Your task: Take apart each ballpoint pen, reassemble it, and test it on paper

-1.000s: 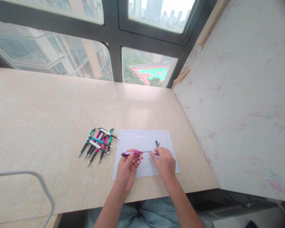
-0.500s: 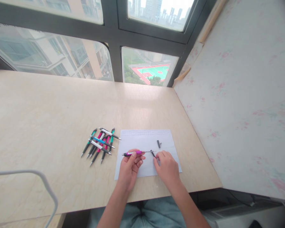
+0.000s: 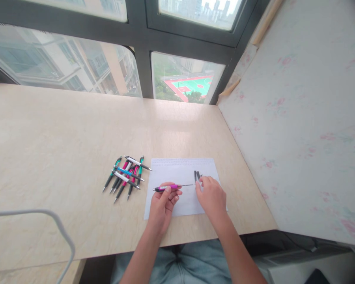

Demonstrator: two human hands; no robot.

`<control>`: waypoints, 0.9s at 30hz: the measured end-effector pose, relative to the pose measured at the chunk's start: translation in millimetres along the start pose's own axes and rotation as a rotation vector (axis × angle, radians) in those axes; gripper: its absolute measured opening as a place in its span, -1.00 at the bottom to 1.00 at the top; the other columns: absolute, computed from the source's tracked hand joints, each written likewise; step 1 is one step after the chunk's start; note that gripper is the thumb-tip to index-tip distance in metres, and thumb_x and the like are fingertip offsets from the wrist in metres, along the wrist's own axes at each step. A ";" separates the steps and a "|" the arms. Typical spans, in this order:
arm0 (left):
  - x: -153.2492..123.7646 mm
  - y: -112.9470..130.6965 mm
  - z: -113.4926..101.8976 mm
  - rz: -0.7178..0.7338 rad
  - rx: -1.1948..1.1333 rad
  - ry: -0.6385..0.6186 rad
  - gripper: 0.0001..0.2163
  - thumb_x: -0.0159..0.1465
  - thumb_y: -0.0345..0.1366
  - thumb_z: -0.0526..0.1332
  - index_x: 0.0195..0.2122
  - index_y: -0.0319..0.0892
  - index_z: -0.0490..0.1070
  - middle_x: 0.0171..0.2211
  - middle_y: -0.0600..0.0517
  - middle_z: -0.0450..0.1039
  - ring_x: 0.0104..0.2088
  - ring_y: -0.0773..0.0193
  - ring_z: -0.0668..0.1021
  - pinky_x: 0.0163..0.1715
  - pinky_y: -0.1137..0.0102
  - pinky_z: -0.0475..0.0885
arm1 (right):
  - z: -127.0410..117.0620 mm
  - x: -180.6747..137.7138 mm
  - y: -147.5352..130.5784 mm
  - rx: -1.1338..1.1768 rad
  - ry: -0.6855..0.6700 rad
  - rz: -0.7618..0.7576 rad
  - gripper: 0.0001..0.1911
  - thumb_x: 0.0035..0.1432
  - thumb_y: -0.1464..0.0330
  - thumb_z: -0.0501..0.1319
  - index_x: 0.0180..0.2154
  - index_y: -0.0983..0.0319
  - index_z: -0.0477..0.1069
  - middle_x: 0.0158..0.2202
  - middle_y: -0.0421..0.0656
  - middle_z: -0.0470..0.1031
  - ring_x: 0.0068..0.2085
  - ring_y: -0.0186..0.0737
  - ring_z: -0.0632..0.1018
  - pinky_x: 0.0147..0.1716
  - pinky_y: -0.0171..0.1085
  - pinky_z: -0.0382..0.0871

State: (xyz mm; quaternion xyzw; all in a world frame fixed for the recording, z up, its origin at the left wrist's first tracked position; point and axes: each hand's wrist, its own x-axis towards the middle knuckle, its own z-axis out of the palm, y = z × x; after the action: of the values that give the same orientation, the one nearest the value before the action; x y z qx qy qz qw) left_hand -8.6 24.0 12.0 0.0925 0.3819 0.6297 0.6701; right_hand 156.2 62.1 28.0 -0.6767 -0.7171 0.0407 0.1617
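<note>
My left hand [image 3: 162,207] is closed around the barrel of a magenta pen [image 3: 174,187], whose thin ink refill [image 3: 187,185] sticks out bare to the right. Side by side on the paper lie two black pen grip sections [image 3: 195,176], just beyond my right fingertips. My right hand [image 3: 212,196] is closed, thumb and fingers drawn together near the refill's tip and the black pieces. Whatever it may pinch is hidden or too small to make out. Under both hands is a white sheet of paper [image 3: 168,169] with lines of small writing along its top.
Left of the paper, several click pens [image 3: 126,175] in white, blue, green and pink lie in a crossed pile. A grey-white cable [image 3: 59,227] curves over the tabletop [image 3: 77,130] at lower left. A window stands behind, and a flowered wall [image 3: 298,118] borders the right.
One black grip section has moved from near the refill up beside the other one. My right hand has shifted slightly up and right. My left hand keeps holding the pen.
</note>
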 end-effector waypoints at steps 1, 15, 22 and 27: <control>-0.4 0.0 0.0 0.003 0.008 -0.003 -0.75 0.14 -0.26 0.39 -0.20 -0.22 0.46 -0.30 -0.07 0.61 -0.35 0.30 0.63 -0.39 0.51 0.49 | -3.4 -3.7 1.9 0.032 -0.020 -0.013 -0.89 0.20 0.36 0.13 -0.29 0.20 0.43 -0.35 -0.09 0.50 -0.34 -0.14 0.49 -0.48 -0.27 0.19; -6.1 -0.3 7.7 0.030 0.184 -0.066 -0.79 0.16 -0.25 0.37 -0.24 -0.26 0.50 -0.29 -0.12 0.60 -0.35 0.28 0.62 -0.36 0.49 0.48 | -48.6 -8.3 9.9 0.452 -0.163 -0.347 -0.78 0.26 0.43 0.08 -0.13 0.19 0.45 -0.19 -0.07 0.53 -0.12 -0.12 0.51 -0.12 -0.15 0.42; -5.9 1.3 8.0 0.034 0.173 -0.059 -0.76 0.15 -0.22 0.38 -0.24 -0.25 0.48 -0.31 -0.10 0.60 -0.37 0.29 0.62 -0.38 0.49 0.47 | -54.2 -5.3 18.5 0.409 -0.220 -0.399 -0.79 0.28 0.46 0.07 -0.19 0.19 0.46 -0.23 -0.10 0.52 -0.16 -0.16 0.52 -0.13 -0.17 0.41; -6.5 2.0 9.0 -0.018 0.164 -0.100 -0.76 0.17 -0.23 0.36 -0.20 -0.23 0.45 -0.28 -0.13 0.61 -0.36 0.28 0.62 -0.38 0.49 0.47 | -52.9 -9.2 15.2 0.462 -0.188 -0.387 -0.80 0.25 0.47 0.06 -0.20 0.20 0.45 -0.26 -0.10 0.51 -0.20 -0.17 0.51 -0.17 -0.19 0.42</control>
State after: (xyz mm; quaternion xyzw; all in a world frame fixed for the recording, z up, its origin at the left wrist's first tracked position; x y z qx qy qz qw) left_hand -3.9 21.7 22.0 0.1751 0.3989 0.5850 0.6841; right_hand 186.2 45.7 72.2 -0.4664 -0.8161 0.2335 0.2489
